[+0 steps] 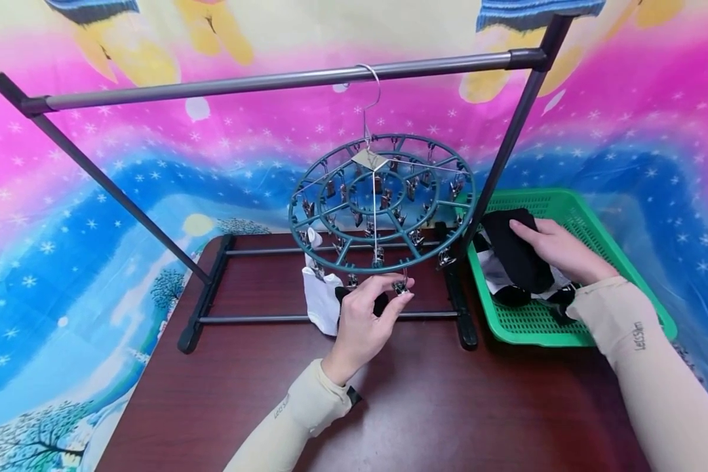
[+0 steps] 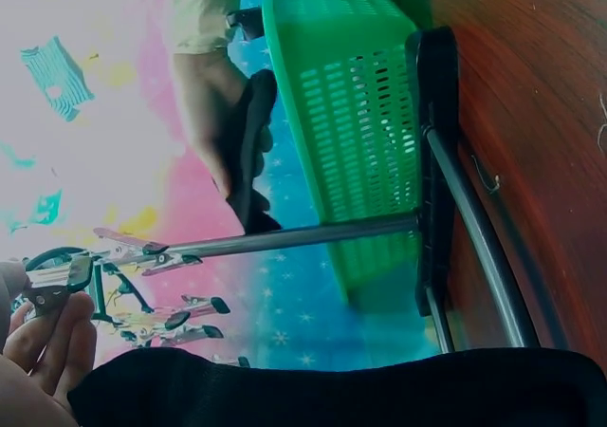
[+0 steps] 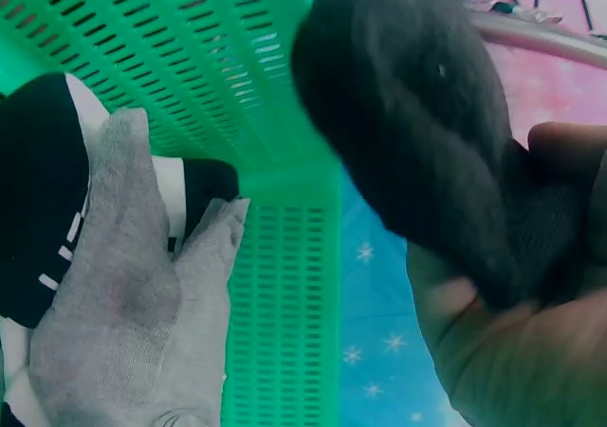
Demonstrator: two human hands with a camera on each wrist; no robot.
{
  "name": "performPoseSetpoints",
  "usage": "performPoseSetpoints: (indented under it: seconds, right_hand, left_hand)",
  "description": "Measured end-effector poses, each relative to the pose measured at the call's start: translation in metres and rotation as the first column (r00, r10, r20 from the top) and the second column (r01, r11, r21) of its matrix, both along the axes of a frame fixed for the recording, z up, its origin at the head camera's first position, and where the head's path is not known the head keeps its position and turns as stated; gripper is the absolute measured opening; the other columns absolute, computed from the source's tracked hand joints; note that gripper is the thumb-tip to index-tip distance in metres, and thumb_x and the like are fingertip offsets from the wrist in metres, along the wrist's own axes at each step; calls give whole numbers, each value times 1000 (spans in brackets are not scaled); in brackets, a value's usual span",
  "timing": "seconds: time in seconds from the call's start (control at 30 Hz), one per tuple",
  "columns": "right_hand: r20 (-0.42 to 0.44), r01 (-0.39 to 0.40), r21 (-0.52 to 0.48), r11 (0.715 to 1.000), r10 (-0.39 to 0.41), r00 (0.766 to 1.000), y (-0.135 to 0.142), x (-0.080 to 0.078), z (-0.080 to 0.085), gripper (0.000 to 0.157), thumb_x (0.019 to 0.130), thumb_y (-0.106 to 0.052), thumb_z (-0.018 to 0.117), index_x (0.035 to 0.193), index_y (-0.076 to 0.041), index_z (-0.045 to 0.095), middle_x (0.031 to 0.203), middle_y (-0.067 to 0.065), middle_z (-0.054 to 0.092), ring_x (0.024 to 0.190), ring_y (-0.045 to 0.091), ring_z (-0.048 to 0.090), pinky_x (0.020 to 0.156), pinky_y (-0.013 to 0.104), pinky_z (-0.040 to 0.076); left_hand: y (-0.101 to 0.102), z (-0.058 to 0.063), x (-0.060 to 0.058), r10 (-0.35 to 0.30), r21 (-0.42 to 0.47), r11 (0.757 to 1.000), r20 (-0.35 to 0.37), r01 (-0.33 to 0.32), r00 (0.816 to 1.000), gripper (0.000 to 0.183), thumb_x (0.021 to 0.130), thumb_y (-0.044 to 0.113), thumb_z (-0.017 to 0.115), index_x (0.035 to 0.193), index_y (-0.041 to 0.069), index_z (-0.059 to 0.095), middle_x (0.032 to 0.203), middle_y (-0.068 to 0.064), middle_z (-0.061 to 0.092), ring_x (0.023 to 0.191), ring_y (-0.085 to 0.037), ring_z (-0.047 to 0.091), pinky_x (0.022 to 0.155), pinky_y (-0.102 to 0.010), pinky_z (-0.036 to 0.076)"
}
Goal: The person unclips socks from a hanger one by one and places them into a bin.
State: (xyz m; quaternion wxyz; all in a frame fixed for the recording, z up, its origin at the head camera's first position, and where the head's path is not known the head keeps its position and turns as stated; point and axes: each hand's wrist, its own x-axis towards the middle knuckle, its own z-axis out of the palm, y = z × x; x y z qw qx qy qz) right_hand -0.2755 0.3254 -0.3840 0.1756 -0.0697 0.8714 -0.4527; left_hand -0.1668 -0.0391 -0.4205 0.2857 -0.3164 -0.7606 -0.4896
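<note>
My left hand [image 1: 362,321] pinches a small metal clip [image 1: 400,286] between thumb and fingers, at the near edge of a round green clip hanger [image 1: 366,269]. A white sock [image 1: 320,303] hangs from the hanger to the left of this hand. Dark cloth shows behind the same hand, mostly hidden by it. Over the green basket [image 1: 543,337], my right hand [image 1: 569,250] holds a black sock [image 1: 516,252]. The right wrist view shows the sock [image 3: 408,114] raised beside the basket wall, with grey socks [image 3: 123,294] lying inside.
The hanger hooks over the top bar [image 1: 271,81] of a dark metal rack standing on a reddish-brown table [image 1: 448,413]. Its right post [image 1: 510,144] stands between hanger and basket. Several other clips dangle under the rings. A printed cloth [image 1: 94,196] covers the background.
</note>
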Motion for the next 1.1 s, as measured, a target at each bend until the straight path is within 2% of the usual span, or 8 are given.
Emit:
performPoseSetpoints:
  seconds: [0.1,0.2,0.23,0.43,0.6,0.77,0.97,1.1]
  right_hand:
    - [49,-10,-50,999,12,999,-2,-7,-4,77,106,-63,34,159,-7,39,157,19,44,145,28,44,117,62,33]
    - [77,-21,-67,998,26,997,-3,-15,-9,81,105,-65,34,162,-7,31,164,22,32,154,39,29,121,68,23]
    - [88,-23,-69,997,29,996,-3,-17,-10,82,105,-65,34,163,-7,29,166,24,27,156,45,19,121,70,20]
    - [125,-18,-47,999,24,992,0,-35,-27,85,105,-66,32,165,-7,20,168,27,20,156,49,15,121,71,19]
    - [163,-39,-8,999,40,986,4,-44,-40,83,107,-63,28,167,-12,5,172,27,4,156,52,6,121,72,18]
    - [196,-61,-25,998,65,978,6,-45,-48,82,108,-61,27,166,-11,-4,171,29,5,155,52,12,121,69,23]
    - [147,-86,134,987,66,987,1,-47,-57,87,104,-69,27,166,-17,-4,171,26,-1,156,52,4,121,69,18]
    - [143,-106,104,989,90,986,-1,-49,-65,77,109,-59,26,166,-18,-4,172,24,-4,157,50,1,122,69,15]
  left_hand:
    - [-1,0,0,8,3,1000,15,-8,1000,27,94,11,75,120,4,69,114,-7,78,101,-16,74,90,-27,59]
    - [-2,0,0,12,7,1000,24,-12,1000,28,94,11,76,120,4,70,114,-7,78,101,-16,74,90,-30,60]
    - [-2,0,0,11,8,1000,26,-11,1000,27,94,11,76,120,4,70,114,-7,78,101,-16,74,90,-30,60]
    - [-2,0,0,2,8,1000,19,-2,1000,27,95,11,75,121,5,69,113,-10,78,102,-15,75,91,-29,60]
    - [-2,0,0,3,7,1000,14,-3,1000,26,96,12,74,120,4,69,113,-10,78,101,-15,75,92,-28,59]
    - [-3,0,-1,9,9,1000,14,-9,1000,25,95,11,74,120,5,70,113,-6,78,100,-14,75,90,-28,59]
    - [-3,1,-1,11,16,1000,29,-12,1000,26,95,11,75,120,6,71,114,-7,78,102,-15,75,93,-29,59]
    - [-3,1,-1,16,11,1000,27,-17,999,26,95,12,75,120,6,71,114,-6,78,102,-15,75,92,-29,59]
